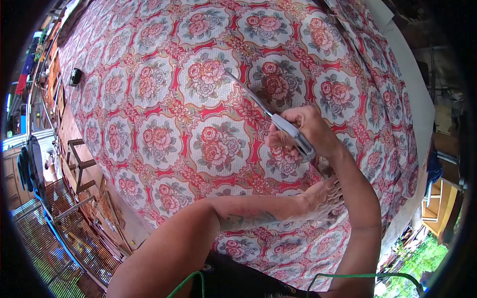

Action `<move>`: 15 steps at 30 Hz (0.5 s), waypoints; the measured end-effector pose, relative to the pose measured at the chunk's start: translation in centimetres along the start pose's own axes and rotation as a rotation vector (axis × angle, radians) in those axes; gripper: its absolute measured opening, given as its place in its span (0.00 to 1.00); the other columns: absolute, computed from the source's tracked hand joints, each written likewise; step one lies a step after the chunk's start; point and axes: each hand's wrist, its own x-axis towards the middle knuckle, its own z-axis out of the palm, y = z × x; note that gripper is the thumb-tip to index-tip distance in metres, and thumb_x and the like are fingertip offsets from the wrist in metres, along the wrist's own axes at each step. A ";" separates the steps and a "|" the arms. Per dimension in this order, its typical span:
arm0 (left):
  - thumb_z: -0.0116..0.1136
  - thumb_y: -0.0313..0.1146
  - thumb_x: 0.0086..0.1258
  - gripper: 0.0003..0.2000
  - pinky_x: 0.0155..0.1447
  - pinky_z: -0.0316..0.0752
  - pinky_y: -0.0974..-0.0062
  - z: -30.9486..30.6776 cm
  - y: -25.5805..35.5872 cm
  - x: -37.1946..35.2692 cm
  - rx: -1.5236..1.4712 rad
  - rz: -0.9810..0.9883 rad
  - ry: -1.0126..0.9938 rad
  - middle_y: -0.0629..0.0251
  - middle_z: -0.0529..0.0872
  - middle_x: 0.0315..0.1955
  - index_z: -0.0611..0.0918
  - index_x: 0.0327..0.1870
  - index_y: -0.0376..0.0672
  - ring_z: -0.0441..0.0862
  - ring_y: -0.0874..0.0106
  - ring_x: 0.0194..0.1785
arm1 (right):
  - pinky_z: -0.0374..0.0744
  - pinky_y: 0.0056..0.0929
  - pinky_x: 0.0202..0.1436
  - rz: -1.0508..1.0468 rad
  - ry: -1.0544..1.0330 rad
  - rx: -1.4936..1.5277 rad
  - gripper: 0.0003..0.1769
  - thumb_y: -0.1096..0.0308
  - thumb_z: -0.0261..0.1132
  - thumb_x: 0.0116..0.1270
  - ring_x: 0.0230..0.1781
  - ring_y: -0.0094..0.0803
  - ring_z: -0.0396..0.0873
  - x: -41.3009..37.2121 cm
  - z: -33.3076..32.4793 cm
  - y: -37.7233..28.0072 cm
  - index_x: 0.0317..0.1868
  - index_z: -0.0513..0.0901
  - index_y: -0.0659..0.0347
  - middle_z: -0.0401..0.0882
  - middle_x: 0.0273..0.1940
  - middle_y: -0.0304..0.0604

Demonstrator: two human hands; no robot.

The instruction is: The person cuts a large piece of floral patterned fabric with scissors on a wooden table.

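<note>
A wide sheet of floral fabric (218,146), patterned in red, pink and white, fills most of the head view. My right hand (303,131) is closed around the grey handle of what look like scissors (293,133). Their long, thin metal blade slants up and left over the cloth, its tip near a rose motif. Reaching across from the left, my left hand (323,198) lies low on the fabric beneath my right forearm. It is blurred, and its fingers are mostly hidden by that forearm.
A small black object (75,77) sits at the fabric's far left edge. Beyond that side stand a dark metal frame (74,166) and slatted panels (54,223). A pale board edge (415,74) shows along the right. Yellow wooden shelving (439,208) is at lower right.
</note>
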 end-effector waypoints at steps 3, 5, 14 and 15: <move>0.34 0.65 0.78 0.39 0.85 0.42 0.53 -1.0 -0.3 -0.6 0.009 -0.003 0.042 0.61 0.63 0.78 0.65 0.78 0.42 0.54 0.63 0.82 | 0.70 0.22 0.19 -0.021 0.031 -0.093 0.24 0.50 0.82 0.58 0.18 0.16 0.76 0.0 -0.1 -0.3 0.33 0.88 0.66 0.83 0.21 0.35; 0.34 0.65 0.78 0.39 0.85 0.43 0.54 -0.6 -0.3 -0.2 0.001 -0.007 0.061 0.61 0.63 0.78 0.65 0.78 0.42 0.55 0.64 0.82 | 0.69 0.21 0.19 0.043 0.023 -0.054 0.25 0.49 0.84 0.54 0.18 0.15 0.75 -0.1 0.0 -0.6 0.33 0.88 0.65 0.81 0.20 0.34; 0.36 0.60 0.79 0.35 0.85 0.44 0.53 -1.5 -0.3 -0.6 -0.013 0.008 0.032 0.64 0.65 0.78 0.66 0.78 0.45 0.56 0.64 0.81 | 0.75 0.17 0.21 0.004 0.007 -0.246 0.17 0.61 0.83 0.57 0.22 0.15 0.80 0.3 -0.6 -1.1 0.36 0.88 0.66 0.88 0.29 0.39; 0.37 0.59 0.78 0.35 0.85 0.43 0.52 -1.4 -0.2 -0.5 -0.017 0.003 0.031 0.64 0.65 0.77 0.67 0.77 0.45 0.56 0.64 0.81 | 0.75 0.17 0.21 0.003 0.006 -0.246 0.17 0.61 0.83 0.57 0.22 0.15 0.80 0.4 -0.7 -0.6 0.36 0.88 0.66 0.88 0.29 0.39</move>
